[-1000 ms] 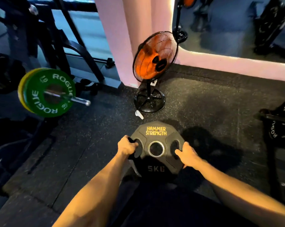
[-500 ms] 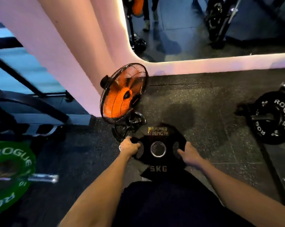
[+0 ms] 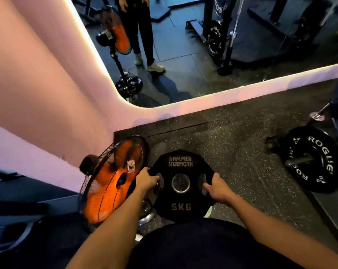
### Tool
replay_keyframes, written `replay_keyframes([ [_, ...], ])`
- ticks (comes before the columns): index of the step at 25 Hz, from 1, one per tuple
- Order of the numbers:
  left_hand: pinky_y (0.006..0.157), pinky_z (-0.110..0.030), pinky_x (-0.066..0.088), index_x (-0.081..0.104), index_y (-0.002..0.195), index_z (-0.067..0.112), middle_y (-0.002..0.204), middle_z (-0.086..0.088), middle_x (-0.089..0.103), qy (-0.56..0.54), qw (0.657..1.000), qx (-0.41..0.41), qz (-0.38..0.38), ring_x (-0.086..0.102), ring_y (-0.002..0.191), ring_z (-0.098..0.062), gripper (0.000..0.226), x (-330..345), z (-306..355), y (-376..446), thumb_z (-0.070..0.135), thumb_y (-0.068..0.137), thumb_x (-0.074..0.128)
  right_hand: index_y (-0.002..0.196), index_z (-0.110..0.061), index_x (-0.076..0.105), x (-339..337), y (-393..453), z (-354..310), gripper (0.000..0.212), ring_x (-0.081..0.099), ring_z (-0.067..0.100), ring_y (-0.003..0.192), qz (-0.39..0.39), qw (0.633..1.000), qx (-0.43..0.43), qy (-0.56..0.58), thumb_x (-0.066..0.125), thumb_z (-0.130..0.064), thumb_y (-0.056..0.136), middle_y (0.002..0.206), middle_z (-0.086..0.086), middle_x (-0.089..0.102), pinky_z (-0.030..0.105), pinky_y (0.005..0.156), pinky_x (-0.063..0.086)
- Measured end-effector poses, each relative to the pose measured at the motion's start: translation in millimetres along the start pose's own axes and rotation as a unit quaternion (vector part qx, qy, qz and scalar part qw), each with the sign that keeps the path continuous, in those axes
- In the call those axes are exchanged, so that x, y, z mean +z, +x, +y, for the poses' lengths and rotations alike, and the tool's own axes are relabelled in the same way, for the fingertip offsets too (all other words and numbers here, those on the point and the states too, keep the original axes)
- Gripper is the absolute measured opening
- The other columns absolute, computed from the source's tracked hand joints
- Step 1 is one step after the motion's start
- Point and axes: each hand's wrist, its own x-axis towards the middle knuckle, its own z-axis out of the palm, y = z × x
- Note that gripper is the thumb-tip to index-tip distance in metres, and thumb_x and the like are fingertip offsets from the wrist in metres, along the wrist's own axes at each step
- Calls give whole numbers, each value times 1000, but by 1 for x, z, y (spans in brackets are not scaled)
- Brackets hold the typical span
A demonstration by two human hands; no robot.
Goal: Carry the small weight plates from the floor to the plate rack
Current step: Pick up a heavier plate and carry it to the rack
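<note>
A black 5 kg plate (image 3: 180,206) marked Hammer Strength hangs in front of my body, flat face up toward the camera, above the speckled rubber floor. My left hand (image 3: 146,180) grips its left handle slot, fingers curled through. On the other side my right hand (image 3: 217,188) grips the right handle slot. A steel-ringed centre hole shows between the two hands. No plate rack is plainly in view.
An orange floor fan (image 3: 113,179) stands close on my left, almost touching the left hand. A black Rogue plate on a barbell (image 3: 317,162) lies on the floor at right. A pink wall with a large mirror (image 3: 183,55) is ahead.
The view has swung right: the green plate at left has left the frame, the fan is now close on my left, and the Rogue barbell plate appeared at right. Both hands keep their grip.
</note>
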Motion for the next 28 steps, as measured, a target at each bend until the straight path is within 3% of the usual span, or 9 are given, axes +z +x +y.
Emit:
replay_keyframes([
  [5, 76, -30, 47, 55, 97, 11, 99, -7, 64, 48, 996, 54, -46, 62, 96, -24, 26, 11, 104, 61, 23, 81, 70, 117, -2, 40, -66, 52, -5, 38, 57, 34, 107, 47, 996, 47, 51, 55, -27, 92, 119, 19, 56, 40, 87, 47],
  [8, 80, -35, 53, 56, 93, 12, 99, -10, 67, 66, 988, 92, -101, 64, 90, -25, 24, 34, 162, 88, 22, 78, 71, 114, -4, 40, -92, 60, 6, 35, 58, 33, 104, 97, 985, 102, 103, 55, -28, 92, 116, 17, 57, 40, 84, 49],
  [11, 83, -37, 56, 58, 98, 13, 100, -10, 67, 115, 968, 149, -166, 66, 91, -26, 25, 64, 219, 107, 20, 78, 71, 111, -3, 38, -107, 57, 20, 34, 60, 33, 96, 140, 958, 183, 168, 54, -27, 94, 113, 19, 56, 33, 61, 48],
  [15, 75, -27, 47, 60, 102, 8, 98, -6, 65, 193, 917, 249, -246, 63, 93, -21, 26, 109, 280, 113, 15, 78, 69, 131, 0, 32, -116, 49, 37, 52, 60, 32, 97, 182, 892, 291, 293, 53, -30, 94, 132, 20, 48, 22, 38, 40],
  [17, 59, -20, 48, 61, 110, 5, 95, -11, 69, 223, 890, 283, -278, 64, 72, -18, 33, 131, 311, 110, 15, 80, 66, 124, 1, 37, -117, 42, 39, 45, 56, 29, 93, 230, 857, 327, 324, 54, -28, 95, 128, 21, 51, 22, 42, 38],
  [19, 42, -15, 42, 58, 117, 4, 85, -10, 68, 235, 868, 307, -313, 56, 55, -12, 35, 147, 345, 104, 13, 83, 63, 116, 2, 42, -122, 38, 38, 39, 58, 34, 106, 298, 823, 349, 336, 56, -27, 94, 124, 23, 55, 29, 59, 44],
  [22, 54, -29, 54, 58, 115, 7, 85, -11, 67, 240, 831, 360, -349, 60, 60, -19, 32, 160, 394, 83, 12, 84, 63, 105, 1, 44, -144, 27, 34, 29, 56, 38, 113, 366, 784, 370, 340, 58, -21, 92, 121, 26, 58, 34, 78, 42],
  [25, 48, -26, 47, 58, 117, 8, 99, -15, 68, 199, 808, 419, -363, 60, 58, -18, 34, 162, 448, 54, 12, 83, 64, 105, 2, 44, -187, 11, 29, 28, 57, 40, 112, 437, 755, 356, 333, 58, -18, 92, 120, 26, 59, 37, 81, 43],
  [28, 46, -23, 47, 62, 108, 10, 106, -15, 66, 139, 783, 483, -367, 62, 60, -20, 28, 151, 510, 12, 12, 80, 66, 108, 4, 44, -242, -16, 21, 31, 59, 38, 109, 508, 742, 326, 291, 57, -20, 93, 118, 25, 60, 32, 75, 41],
])
